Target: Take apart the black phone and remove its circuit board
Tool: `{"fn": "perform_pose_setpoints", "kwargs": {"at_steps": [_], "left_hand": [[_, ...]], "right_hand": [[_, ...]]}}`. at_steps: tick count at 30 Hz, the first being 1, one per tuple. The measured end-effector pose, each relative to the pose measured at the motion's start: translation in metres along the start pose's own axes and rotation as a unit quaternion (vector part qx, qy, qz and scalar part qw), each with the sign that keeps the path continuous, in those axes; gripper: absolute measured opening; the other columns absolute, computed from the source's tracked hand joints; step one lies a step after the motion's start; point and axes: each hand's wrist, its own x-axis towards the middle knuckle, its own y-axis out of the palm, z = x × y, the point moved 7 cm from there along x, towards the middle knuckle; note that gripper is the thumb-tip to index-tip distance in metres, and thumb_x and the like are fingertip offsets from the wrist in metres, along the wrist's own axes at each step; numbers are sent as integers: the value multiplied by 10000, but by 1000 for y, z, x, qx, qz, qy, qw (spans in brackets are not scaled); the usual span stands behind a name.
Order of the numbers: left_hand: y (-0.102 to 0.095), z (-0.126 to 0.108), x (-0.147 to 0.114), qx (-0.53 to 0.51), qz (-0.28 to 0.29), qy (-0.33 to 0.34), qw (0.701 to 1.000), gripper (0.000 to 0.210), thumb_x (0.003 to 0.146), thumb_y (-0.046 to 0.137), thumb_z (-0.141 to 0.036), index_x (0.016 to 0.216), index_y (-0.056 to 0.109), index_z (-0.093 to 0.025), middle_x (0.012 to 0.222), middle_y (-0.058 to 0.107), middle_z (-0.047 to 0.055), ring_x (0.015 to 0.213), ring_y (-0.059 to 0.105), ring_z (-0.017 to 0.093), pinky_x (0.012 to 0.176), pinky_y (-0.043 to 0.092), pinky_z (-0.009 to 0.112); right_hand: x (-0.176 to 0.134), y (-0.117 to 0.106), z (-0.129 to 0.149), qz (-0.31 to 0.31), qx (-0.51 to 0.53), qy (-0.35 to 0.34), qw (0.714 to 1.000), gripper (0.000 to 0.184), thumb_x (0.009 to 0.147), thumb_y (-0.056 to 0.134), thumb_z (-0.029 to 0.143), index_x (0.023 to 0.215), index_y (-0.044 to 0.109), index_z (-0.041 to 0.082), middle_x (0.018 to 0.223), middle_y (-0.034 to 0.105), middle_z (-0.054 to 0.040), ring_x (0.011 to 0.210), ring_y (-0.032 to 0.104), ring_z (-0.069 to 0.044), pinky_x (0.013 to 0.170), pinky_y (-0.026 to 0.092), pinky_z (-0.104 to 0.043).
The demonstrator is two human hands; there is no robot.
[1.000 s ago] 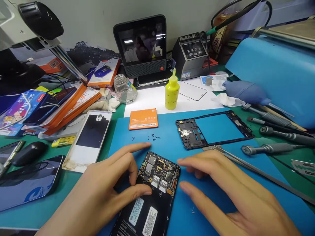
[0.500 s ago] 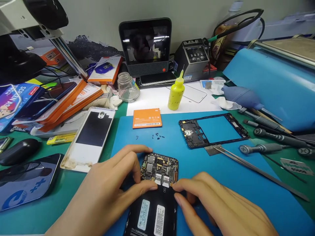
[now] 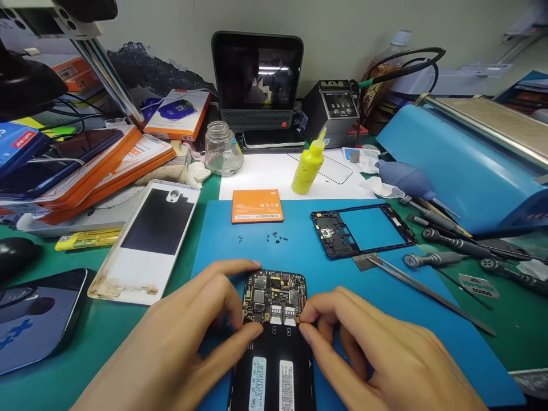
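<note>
An opened smartphone (image 3: 274,354) lies on the blue mat, its black lower half carrying two label stickers. Its bare circuit board (image 3: 280,294) shows at the top, with two silver SIM card slots (image 3: 283,315). My left hand (image 3: 201,325) is curled around the phone's upper left side, index finger at the top corner and thumb on the face below the board. At the right edge, by a small gold connector, the thumb and index finger of my right hand (image 3: 363,342) are drawn together against the phone; whether something small sits between them is hidden.
Beyond the phone lie an orange battery (image 3: 257,206) and several tiny screws (image 3: 277,238). A black mid-frame (image 3: 363,231), tweezers (image 3: 428,294) and screwdrivers (image 3: 432,260) are right. A white back cover (image 3: 148,245) lies left. A yellow bottle (image 3: 307,168) stands behind.
My right thumb and index finger have come closer together at the phone's right edge. My left thumb has drawn slightly left. The camera view has shifted a little.
</note>
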Motion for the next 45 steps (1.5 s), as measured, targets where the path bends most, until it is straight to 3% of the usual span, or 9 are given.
{"fn": "perform_pose_setpoints", "kwargs": {"at_steps": [9,17,23,26,28,31,35,39,45], "left_hand": [[6,-1,0,3,-24,17,1000,242,1103,633,-295,995,420,-337,1026,765,-58,1440,699,140,865,650,155],[7,-2,0,-7,-35,5,999,240,1103,624,-296,992,413,-324,1147,742,-33,1374,741,161,847,659,192],[6,-3,-3,12,-31,15,999,212,1100,613,-285,1025,422,-337,1057,770,-55,1417,716,153,882,657,172],[4,-1,-4,28,-30,9,999,191,1098,613,-309,1038,435,-339,1215,790,-19,1358,755,163,784,659,166],[4,0,-4,29,-27,-1,999,178,1099,614,-325,1049,444,-341,1305,784,13,1315,777,167,711,649,162],[4,1,-5,16,-22,-16,1000,176,1091,627,-320,1066,454,-341,1349,782,41,1281,793,180,674,643,163],[0,0,-7,7,-58,-46,997,178,1068,644,-264,1071,479,-329,1341,766,43,1261,802,204,761,670,203],[-3,-6,-5,25,-70,-26,997,233,1045,694,-266,1095,475,-329,1344,745,36,1241,807,201,879,688,239],[-4,-6,-6,38,-69,-10,997,230,1059,671,-261,1156,476,-333,1400,704,23,1230,801,144,971,667,198]], "right_hand": [[5,5,-8,74,52,47,995,75,1071,617,279,1012,607,324,750,708,110,565,654,-88,428,441,-190],[-2,17,-21,144,163,131,967,127,1084,594,357,1011,688,312,750,709,80,584,642,-79,517,500,-151],[-5,4,-31,85,250,145,954,148,1038,677,367,913,737,318,750,723,79,607,670,-63,564,524,-80],[-6,0,-37,39,234,160,958,144,1069,676,439,1110,782,351,826,757,65,673,719,-77,608,563,-85],[-4,-2,-35,2,221,125,967,187,1080,669,416,1223,788,415,919,790,71,746,757,-79,659,588,-90],[-3,-3,-31,-28,198,84,976,209,1086,661,375,1205,808,463,1012,804,76,847,785,-89,704,607,-103],[-2,-5,-35,-49,190,104,975,225,1082,700,370,1287,785,403,930,768,64,713,737,-78,626,587,-111],[3,-6,-26,-34,174,60,982,189,1108,651,283,1238,774,342,986,776,46,702,731,-74,599,576,-127],[10,-9,-9,-82,15,1,996,289,1133,520,276,1281,764,228,954,785,-20,746,799,-141,643,658,-209]]}}
